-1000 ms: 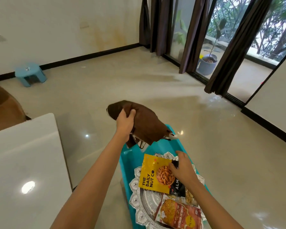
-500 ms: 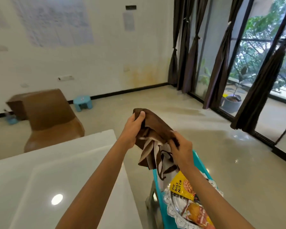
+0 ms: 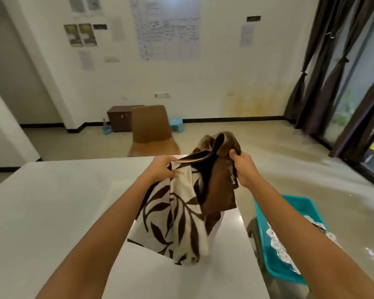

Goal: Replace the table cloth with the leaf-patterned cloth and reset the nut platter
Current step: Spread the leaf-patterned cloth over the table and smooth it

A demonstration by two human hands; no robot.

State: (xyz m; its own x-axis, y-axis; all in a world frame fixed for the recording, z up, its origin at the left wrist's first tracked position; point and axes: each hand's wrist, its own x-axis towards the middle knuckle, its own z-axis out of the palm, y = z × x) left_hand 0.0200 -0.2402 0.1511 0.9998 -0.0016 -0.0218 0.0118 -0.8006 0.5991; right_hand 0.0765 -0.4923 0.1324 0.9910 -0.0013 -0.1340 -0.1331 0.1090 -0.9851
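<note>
From the head view, both hands grip the leaf-patterned cloth [image 3: 177,214] above the bare white desk [image 3: 52,212]; the left hand [image 3: 162,169] pinches one upper edge, the right hand [image 3: 243,167] clamps the bunched brown top; the cloth hangs partly unfolded; the nut platter [image 3: 279,244] sits in a teal tray [image 3: 294,203] just beside the desk.

A brown chair [image 3: 152,128] stands before a dark cabinet [image 3: 119,118], a small blue stool [image 3: 176,124] just beside it.
</note>
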